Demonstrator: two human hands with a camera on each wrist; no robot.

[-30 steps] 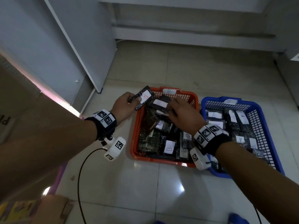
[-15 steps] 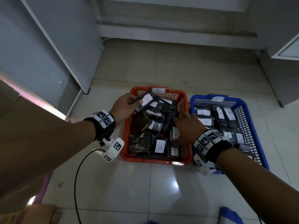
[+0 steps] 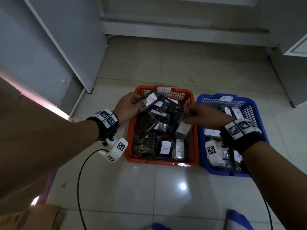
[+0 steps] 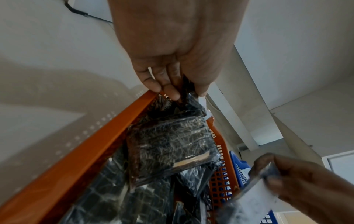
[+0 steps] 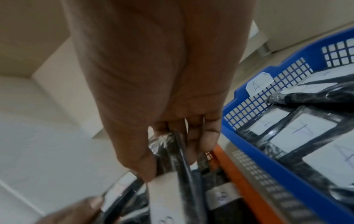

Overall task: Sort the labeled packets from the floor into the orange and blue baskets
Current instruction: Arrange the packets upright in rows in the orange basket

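Two baskets (image 3: 189, 100), two hands (image 3: 126, 107) (seemingly a packet (image 3: 150, 101) each)

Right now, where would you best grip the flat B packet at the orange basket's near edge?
The B packet lies flat, label up, in the orange basket. Best to come from above and pinch its far short edge, probably the freest; a packet crowds its right side.

The room is dimly lit. A bright glare spot is seen on the floor tiles (image 3: 182, 186) at six o'clock. Straight edges are bowed at the margins; both wrist views are smeared by blur.
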